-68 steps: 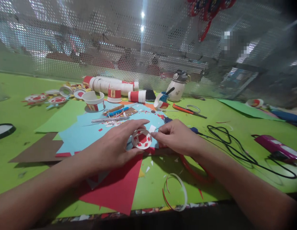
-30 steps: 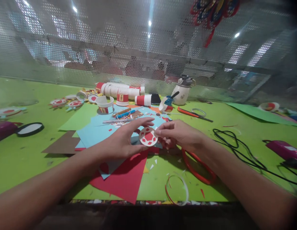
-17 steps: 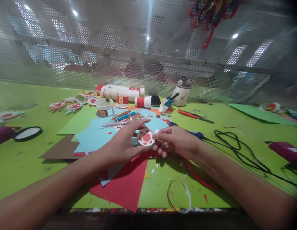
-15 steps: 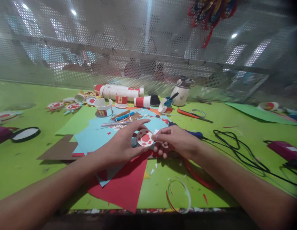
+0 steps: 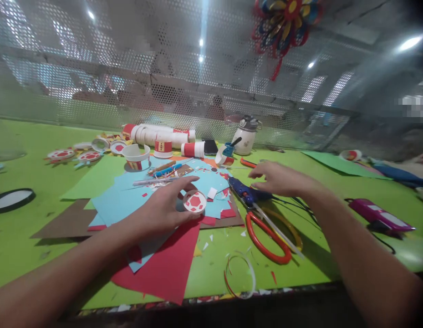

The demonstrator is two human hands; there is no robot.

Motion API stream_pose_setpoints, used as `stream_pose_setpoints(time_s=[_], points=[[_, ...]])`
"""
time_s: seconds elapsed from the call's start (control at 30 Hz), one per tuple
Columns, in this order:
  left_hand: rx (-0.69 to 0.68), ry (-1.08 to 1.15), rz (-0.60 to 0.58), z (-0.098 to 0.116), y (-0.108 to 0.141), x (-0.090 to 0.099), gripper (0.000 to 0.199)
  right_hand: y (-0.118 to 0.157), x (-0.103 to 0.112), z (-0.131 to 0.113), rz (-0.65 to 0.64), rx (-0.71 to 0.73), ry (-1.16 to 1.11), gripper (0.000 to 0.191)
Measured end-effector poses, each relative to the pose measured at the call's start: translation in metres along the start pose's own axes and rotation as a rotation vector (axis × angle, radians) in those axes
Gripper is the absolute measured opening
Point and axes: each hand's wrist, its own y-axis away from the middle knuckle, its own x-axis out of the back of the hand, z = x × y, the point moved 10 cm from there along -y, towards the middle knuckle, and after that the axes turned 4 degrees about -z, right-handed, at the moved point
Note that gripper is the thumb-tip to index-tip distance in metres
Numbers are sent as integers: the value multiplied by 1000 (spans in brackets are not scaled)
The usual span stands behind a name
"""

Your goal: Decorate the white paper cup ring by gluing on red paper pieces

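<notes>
Between its thumb and fingers, my left hand (image 5: 166, 202) holds a small round disc (image 5: 194, 202), white with red patches, above the blue paper (image 5: 120, 193). My right hand (image 5: 282, 178) hovers over the table with its thumb and fingers apart and nothing seen between them. Below and left of it lies a dark blue glue gun (image 5: 243, 191) with a clear glue stick (image 5: 277, 230) pointing toward the front. Scissors with red and yellow handles (image 5: 266, 246) rest beside the stick, their blades hidden.
Paper cups (image 5: 193, 149) and a white jug (image 5: 244, 136) stand at the back. Turtle-like paper pieces (image 5: 61, 155) lie back left. Red paper (image 5: 160, 273) and a cut ring (image 5: 240, 275) are near the front edge. A purple device (image 5: 380, 216) sits at right.
My right hand has let go of the disc and moved right, uncovering the glue gun and scissors. My left hand still holds the disc. The view has shifted to the right.
</notes>
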Motion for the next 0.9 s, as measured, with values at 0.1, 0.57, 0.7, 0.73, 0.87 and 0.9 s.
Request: stream_pose_setpoints(time_s=[0.1, 0.57, 0.7, 0.73, 0.87, 0.9], points=[[-6, -11, 17, -1, 0, 3, 67, -2, -29, 3, -152, 54, 56, 43], [7, -14, -27, -4, -1, -2, 72, -1, -54, 2, -109, 141, -58, 33], [25, 2, -43, -5, -1, -4, 72, -2, -43, 19, -26, 106, -149, 33], [33, 3, -46, -5, -1, -4, 72, 0, -37, 26, 7, 78, -215, 35], [56, 2, -68, -7, -1, -6, 74, 14, -13, 47, 154, -52, -689, 38], [55, -3, -73, -7, -1, -6, 74, 18, -10, 46, 182, -55, -841, 33]])
